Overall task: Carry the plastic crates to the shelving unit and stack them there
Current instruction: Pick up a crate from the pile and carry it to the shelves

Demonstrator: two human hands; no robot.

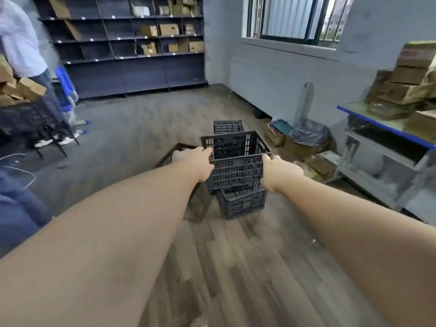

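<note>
**Two hands on one black crate, held above the floor**

Both hands hold the same black plastic crate [236, 159] by its near rim: the left hand [194, 161] grips the left near corner, the right hand [279, 173] the right near corner, fingers curled over the edge on each side. The crate is raised, level, and looks empty through its slotted walls.

Directly below and slightly nearer sits a second crate [243, 202] on the wood floor [236, 267]; whether the held one touches it is unclear. A third crate [228, 126] stands farther off on the floor behind the held one. To the left, partly hidden by the left wrist, a fourth crate [175, 153] lies tilted.

Ahead and to the left the floor is open up to the dark shelving unit [132, 50] against the far wall, whose upper shelves carry cardboard boxes [169, 29] while the lower bays look bare.

On the right a blue-edged counter [387, 127] carries stacked cartons [405, 86]. Boxes and a bag-lined bin [309, 134] sit along the wall under the window [295, 17].

At the far left another person [21, 38] stands beside a dark wire rack [30, 119] loaded with cartons, with a blue stool [66, 88] near their legs.
</note>
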